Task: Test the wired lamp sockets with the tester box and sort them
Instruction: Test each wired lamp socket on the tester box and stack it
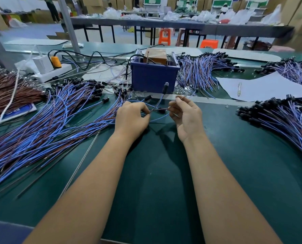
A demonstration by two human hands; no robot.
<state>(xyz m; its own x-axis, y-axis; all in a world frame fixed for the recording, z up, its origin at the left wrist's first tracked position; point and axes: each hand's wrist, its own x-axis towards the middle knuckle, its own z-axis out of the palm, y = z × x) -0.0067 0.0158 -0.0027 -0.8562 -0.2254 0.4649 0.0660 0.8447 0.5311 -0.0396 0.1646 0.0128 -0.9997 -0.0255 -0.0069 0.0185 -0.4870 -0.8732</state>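
Note:
The blue tester box (153, 77) stands at the middle of the green table, with a brown block and two metal rods in its top. My left hand (131, 118) pinches the blue and brown wires of one wired socket just in front of the box. That socket's black head (164, 88), with a small clear bulb, stands upright against the box front. My right hand (186, 117) pinches thin wire ends near its fingertips. A large fan of wired sockets (58, 120) lies to the left.
More socket bundles lie at the right edge (278, 118) and behind the box (199, 73). A brown-wired bundle (7, 92) lies far left. A white power strip with an orange plug (56, 62) sits back left. White paper with a pen (239, 88) lies right.

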